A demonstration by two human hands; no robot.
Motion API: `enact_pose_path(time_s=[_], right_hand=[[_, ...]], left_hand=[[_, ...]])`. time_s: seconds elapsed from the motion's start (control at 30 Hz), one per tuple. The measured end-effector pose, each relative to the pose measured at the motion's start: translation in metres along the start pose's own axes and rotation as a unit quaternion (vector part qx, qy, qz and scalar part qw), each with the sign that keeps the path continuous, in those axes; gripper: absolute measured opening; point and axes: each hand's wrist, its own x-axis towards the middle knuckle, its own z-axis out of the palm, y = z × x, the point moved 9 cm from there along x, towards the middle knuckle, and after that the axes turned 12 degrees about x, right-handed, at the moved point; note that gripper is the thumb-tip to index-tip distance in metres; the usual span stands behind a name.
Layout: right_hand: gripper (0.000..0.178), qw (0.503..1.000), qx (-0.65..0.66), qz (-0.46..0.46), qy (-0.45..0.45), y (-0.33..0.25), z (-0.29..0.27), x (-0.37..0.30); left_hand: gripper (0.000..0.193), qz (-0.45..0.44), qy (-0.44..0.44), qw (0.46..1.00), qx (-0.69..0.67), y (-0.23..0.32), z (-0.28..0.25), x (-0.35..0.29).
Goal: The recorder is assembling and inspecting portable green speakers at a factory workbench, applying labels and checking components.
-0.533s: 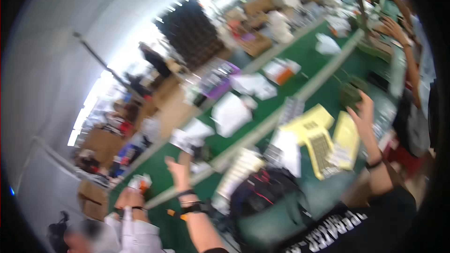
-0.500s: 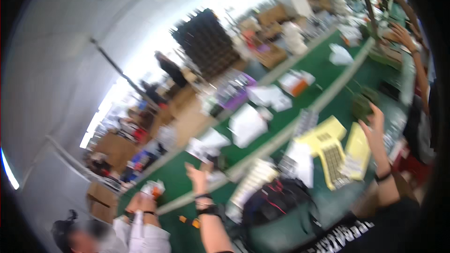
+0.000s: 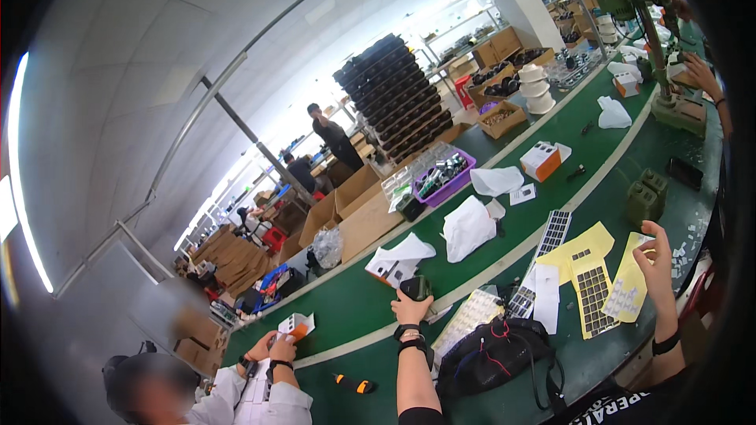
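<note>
My left hand [image 3: 411,311] is closed round a small black boxy device [image 3: 416,288] on the green conveyor belt, beside an opened white carton [image 3: 394,261]. Its fingertips are partly hidden by the device. My right hand [image 3: 655,261] hovers at the right with fingers loosely bent and apart, and nothing shows in it. It is nearest to a yellow-backed sticker sheet [image 3: 628,287]. Another yellow sheet with black labels [image 3: 596,299] lies left of that. A dark green block-shaped fixture [image 3: 647,198] stands just beyond the right hand.
A black bag [image 3: 496,358] lies between my arms, near an orange-and-black cutter [image 3: 354,383]. White wrappings [image 3: 467,228] and an orange-and-white box [image 3: 545,160] are on the belt. At left a co-worker's hands [image 3: 272,348] hold another box. A green drill press [image 3: 679,114] and a phone [image 3: 684,173] are at right.
My left hand, spread before, has reached the black device and closed on it. My right hand has drawn away from the green fixture. The view has turned and steadied.
</note>
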Motion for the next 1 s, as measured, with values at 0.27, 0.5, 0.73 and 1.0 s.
enact_pose_path(time_s=[0.27, 0.5, 0.73, 1.0], right_hand=[[0.04, 0.989, 0.074, 0.059, -0.11, -0.025, 0.043, -0.026], [0.034, 0.987, 0.082, 0.051, -0.126, -0.013, 0.025, -0.027], [0.032, 0.987, 0.085, 0.057, -0.128, -0.035, 0.013, -0.037], [0.048, 0.895, 0.154, 0.114, -0.404, -0.084, 0.104, -0.074]], left_hand=[[0.108, 0.055, 0.002, 0.998, 0.025, 0.011, -0.009, -0.008], [0.104, 0.06, -0.016, 0.998, -0.024, 0.028, -0.015, -0.02], [0.088, -0.01, -0.067, 0.955, -0.289, 0.023, -0.012, -0.033], [0.093, 0.272, 0.025, 0.9, -0.339, 0.157, -0.202, -0.227]])
